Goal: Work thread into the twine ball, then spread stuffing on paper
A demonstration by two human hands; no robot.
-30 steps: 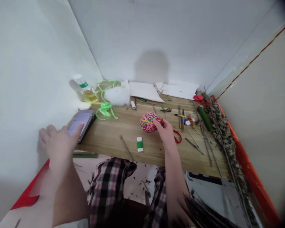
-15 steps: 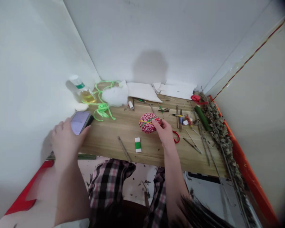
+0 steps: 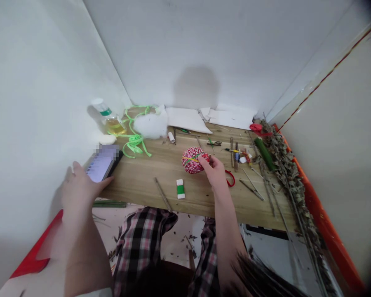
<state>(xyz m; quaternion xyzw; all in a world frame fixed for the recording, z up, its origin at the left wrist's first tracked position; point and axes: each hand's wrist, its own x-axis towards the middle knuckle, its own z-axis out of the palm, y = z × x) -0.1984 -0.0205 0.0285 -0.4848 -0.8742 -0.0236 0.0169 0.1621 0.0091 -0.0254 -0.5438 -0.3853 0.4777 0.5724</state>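
Observation:
My left hand (image 3: 80,187) grips the near end of a phone (image 3: 101,164) at the left edge of the wooden table (image 3: 142,177), the lit screen facing up. My right hand (image 3: 215,171) rests on the table with its fingers curled against a red-and-white ball of twine (image 3: 193,159). Whether those fingers pinch a strand, I cannot tell. Red-handled scissors (image 3: 231,178) lie just right of that hand. A small green-and-white spool (image 3: 180,189) lies in front of the twine ball.
A bottle of yellow liquid (image 3: 111,120), green ribbon (image 3: 135,140) and white fluff (image 3: 151,124) sit at the back left. White paper sheets (image 3: 204,117) lie along the wall. Sticks, small tools, a green roll (image 3: 264,152) and dried leafy branches (image 3: 292,181) crowd the right side. My plaid-clad legs (image 3: 148,239) are under the table.
My left hand has drawn back toward me and now holds the phone by its near end, tilting it. My right hand has stayed at the twine ball.

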